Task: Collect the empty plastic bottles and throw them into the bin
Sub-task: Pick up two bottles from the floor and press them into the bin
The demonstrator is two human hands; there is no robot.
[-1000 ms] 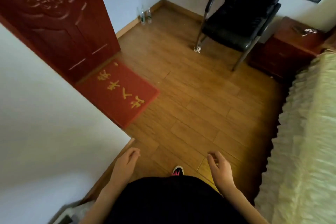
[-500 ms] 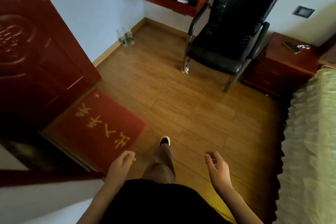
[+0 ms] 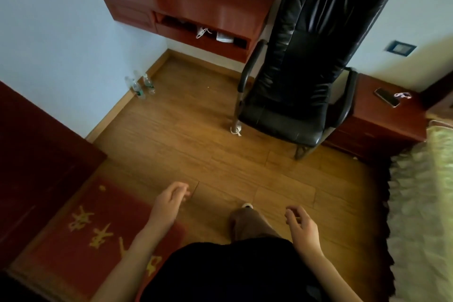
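Note:
Clear plastic bottles with green labels stand together on the wooden floor against the white wall, in the far left corner under the wall desk. My left hand hangs low over the edge of the red mat, fingers loosely curled, holding nothing. My right hand hangs near my right leg, also loosely curled and empty. Both hands are far from the bottles. No bin is in view.
A red door mat lies at lower left by a dark red door. A black office chair stands at centre right, a red wall desk behind it, a nightstand and a bed at right.
I have walked forward into the room past the door. The bottles, desk and chair are nearer and lower in view. My hands stay empty and swing slightly.

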